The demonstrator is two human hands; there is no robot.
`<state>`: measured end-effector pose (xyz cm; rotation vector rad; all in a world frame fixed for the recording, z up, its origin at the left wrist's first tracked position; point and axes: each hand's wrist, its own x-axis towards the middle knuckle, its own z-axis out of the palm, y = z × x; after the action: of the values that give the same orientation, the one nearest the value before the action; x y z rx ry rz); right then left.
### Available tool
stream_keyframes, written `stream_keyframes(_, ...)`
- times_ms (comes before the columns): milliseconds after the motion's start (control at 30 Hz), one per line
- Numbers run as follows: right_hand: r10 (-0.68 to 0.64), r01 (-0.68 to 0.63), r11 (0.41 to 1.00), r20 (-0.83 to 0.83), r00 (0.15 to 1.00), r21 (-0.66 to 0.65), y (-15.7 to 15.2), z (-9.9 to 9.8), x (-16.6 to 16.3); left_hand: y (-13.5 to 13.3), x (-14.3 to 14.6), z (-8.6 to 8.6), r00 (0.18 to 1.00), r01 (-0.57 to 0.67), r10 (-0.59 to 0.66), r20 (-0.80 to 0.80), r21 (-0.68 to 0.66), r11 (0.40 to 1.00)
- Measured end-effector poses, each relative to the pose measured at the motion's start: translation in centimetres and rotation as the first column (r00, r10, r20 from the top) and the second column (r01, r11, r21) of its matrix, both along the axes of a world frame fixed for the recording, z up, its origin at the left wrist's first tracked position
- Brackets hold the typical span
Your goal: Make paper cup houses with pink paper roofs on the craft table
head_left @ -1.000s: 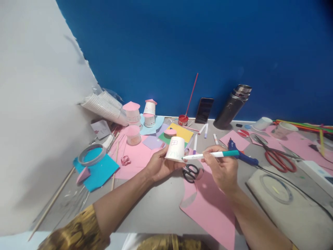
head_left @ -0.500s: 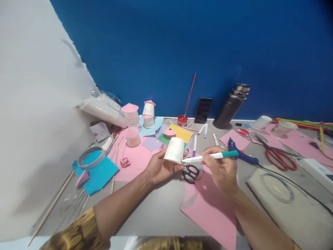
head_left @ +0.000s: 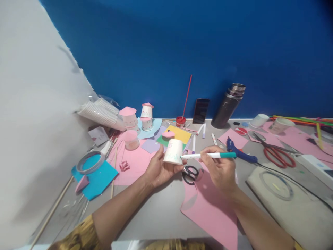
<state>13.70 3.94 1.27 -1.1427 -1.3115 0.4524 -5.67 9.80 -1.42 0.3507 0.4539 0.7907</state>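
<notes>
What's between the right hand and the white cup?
In the head view, the front of the white marker spans the gap from the right hand to the white cup, its tip at or almost at the cup's side.

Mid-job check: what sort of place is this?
Probably a craft table against a blue wall. A marker held to a cup with green marks and a glue gun point to it; whether it's a home or a workshop, I can't tell.
</notes>
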Motion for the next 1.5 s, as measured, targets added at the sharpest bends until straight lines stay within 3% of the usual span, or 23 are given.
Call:
stream_keyframes(200,-0.007,0.009,0.998,-0.035,0.999,0.056,0.3,0.1,0.1,-0.6,-0.5,-0.9,0.999,0.035,-0.032,-0.013,0.278,0.960)
stream_keyframes(367,0.031,-0.027,0.998,-0.081,0.996,0.056,0.4,0.1,0.3,-0.4,-0.5,-0.9,0.997,0.039,-0.012,-0.075,0.371,0.928)
stream_keyframes(933,0.030,-0.026,0.996,-0.043,0.999,0.091,-0.1,0.5,0.8,-0.2,-0.2,-0.8,0.987,0.100,-0.037,-0.154,0.427,0.899)
stream_keyframes(1033,0.054,-0.052,0.996,-0.029,0.998,0.074,-0.1,0.6,0.8,0.0,-0.2,-1.0,0.989,0.088,-0.033,-0.142,0.404,0.910)
stream_keyframes(1233,-0.023,0.035,0.990,-0.084,0.996,0.134,0.2,0.5,0.7,-0.1,-0.4,-1.2,0.995,0.091,-0.075,-0.060,0.329,0.940)
stream_keyframes(1500,0.044,-0.042,0.994,-0.022,0.999,0.105,-0.2,0.8,0.7,0.0,-0.5,-1.9,0.996,0.083,-0.088,0.009,0.251,0.965)
